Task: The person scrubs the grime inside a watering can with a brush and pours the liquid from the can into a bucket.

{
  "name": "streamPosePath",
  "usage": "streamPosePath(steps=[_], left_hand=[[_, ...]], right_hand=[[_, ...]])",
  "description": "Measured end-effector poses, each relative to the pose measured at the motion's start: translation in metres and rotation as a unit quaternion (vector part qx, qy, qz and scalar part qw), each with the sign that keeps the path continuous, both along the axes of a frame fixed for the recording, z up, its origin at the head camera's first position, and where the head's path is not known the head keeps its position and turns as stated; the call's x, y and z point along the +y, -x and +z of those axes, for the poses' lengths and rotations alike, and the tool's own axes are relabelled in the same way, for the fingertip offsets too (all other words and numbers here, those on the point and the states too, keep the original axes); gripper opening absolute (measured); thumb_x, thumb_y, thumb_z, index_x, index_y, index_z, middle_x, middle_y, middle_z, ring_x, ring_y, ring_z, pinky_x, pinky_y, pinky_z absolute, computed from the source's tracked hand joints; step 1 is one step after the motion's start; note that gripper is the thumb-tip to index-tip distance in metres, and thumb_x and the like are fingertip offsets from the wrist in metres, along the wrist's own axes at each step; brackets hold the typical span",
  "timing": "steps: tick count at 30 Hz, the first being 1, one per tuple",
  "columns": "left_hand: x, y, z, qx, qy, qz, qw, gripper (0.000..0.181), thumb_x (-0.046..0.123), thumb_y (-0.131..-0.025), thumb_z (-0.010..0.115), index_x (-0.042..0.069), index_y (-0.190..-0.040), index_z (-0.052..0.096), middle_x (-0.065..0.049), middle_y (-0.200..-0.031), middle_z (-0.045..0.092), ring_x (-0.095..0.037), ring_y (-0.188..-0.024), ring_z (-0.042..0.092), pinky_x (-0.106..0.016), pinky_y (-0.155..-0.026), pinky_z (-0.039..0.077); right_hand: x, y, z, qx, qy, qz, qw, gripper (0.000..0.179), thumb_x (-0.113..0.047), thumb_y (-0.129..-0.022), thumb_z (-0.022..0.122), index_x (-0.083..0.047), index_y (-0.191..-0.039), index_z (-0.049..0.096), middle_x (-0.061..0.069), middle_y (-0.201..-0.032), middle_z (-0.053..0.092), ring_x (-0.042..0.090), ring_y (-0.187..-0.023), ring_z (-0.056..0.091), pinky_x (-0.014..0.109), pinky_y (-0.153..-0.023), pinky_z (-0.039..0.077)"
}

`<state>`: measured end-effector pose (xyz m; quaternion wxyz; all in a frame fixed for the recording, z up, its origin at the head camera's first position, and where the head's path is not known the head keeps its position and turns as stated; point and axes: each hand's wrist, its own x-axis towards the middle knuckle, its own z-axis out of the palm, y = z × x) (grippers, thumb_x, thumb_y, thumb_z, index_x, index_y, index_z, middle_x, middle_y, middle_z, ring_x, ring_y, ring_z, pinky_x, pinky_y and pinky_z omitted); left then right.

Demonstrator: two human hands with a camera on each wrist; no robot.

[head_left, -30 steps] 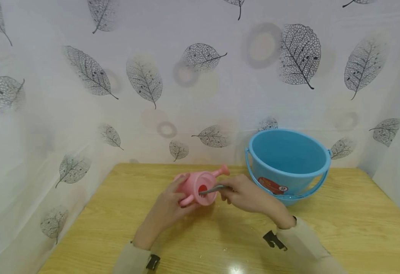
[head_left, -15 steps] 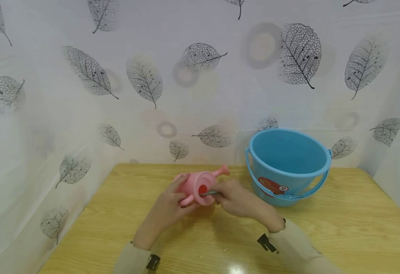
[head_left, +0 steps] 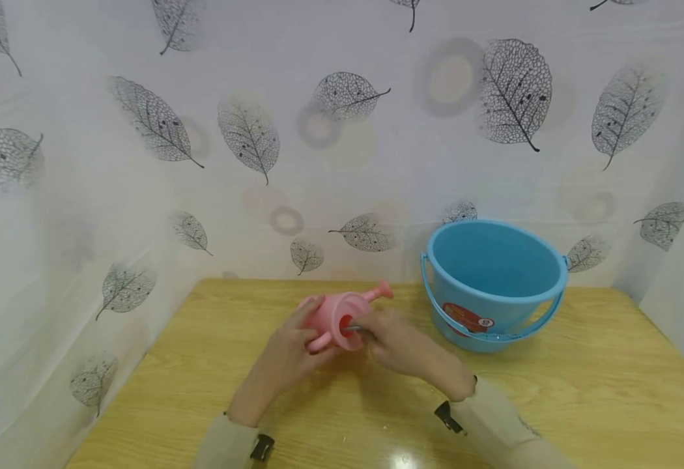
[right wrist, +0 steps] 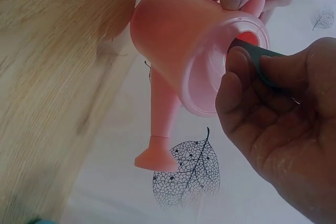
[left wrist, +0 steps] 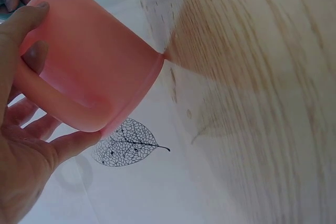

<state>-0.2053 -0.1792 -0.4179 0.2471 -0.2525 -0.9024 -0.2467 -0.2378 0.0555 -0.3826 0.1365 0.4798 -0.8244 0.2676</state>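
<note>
A pink watering can (head_left: 323,318) is tipped over the table with its round opening turned toward me and its spout (right wrist: 163,103) pointing to the right in the head view. My left hand (head_left: 286,352) grips it around the body and the handle (left wrist: 58,100). With thumb and fingers, my right hand (head_left: 403,348) pinches a thin grey-green tool (right wrist: 257,56) at the can's mouth. The tool's far end reaches into the round red hole inside the opening and is hidden there. Its kind cannot be made out.
A large blue bucket (head_left: 494,296) with its handle lowered stands at the back right, beyond my right hand. The wooden table (head_left: 201,391) carries a few small wet spots near its front. A leaf-patterned curtain (head_left: 113,215) surrounds the table's back and sides.
My right hand has moved left toward the can's mouth, taking the tool farther into the opening. The left hand and the watering can have stayed in place.
</note>
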Motion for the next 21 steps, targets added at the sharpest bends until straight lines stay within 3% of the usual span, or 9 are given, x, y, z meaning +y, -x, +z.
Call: streamPosePath(steps=[7,11,15,21], left_hand=[[0.000,0.001,0.000,0.001,0.002,0.002,1.0000,0.037,0.030,-0.079,0.090,0.014,-0.062,0.061,-0.014,-0.149,0.057,-0.037,-0.140,0.054,-0.047,-0.114,0.049],[0.000,0.000,0.000,0.002,0.005,0.001,1.0000,0.037,0.031,-0.079,0.090,0.014,-0.062,0.061,-0.016,-0.150,0.057,-0.038,-0.140,0.054,-0.047,-0.114,0.049],[0.000,0.000,0.001,-0.004,0.004,0.000,1.0000,0.036,0.032,-0.080,0.089,0.013,-0.063,0.063,-0.016,-0.150,0.056,-0.038,-0.141,0.053,-0.047,-0.115,0.048],[0.001,-0.001,0.002,-0.006,0.003,-0.004,1.0000,0.036,0.032,-0.080,0.089,0.013,-0.064,0.064,-0.016,-0.150,0.056,-0.038,-0.141,0.053,-0.047,-0.114,0.049]], right_hand=[[0.000,-0.001,0.001,0.007,-0.015,-0.010,0.9998,0.016,0.004,-0.093,0.059,-0.004,-0.100,0.072,0.003,-0.083,0.072,0.006,-0.072,0.057,0.021,-0.071,0.058],[0.001,-0.002,0.005,-0.048,-0.020,-0.008,0.9986,0.020,0.003,-0.091,0.058,-0.004,-0.101,0.073,0.001,-0.081,0.070,0.002,-0.069,0.052,0.018,-0.070,0.055],[0.004,-0.002,0.010,-0.119,-0.002,0.004,0.9929,0.021,0.000,-0.096,0.058,-0.005,-0.109,0.074,0.003,-0.082,0.071,0.000,-0.069,0.052,0.017,-0.068,0.054],[0.014,-0.002,0.016,-0.162,0.020,0.006,0.9865,0.021,-0.002,-0.099,0.059,-0.008,-0.112,0.075,0.005,-0.076,0.068,-0.002,-0.064,0.055,0.018,-0.057,0.054]])
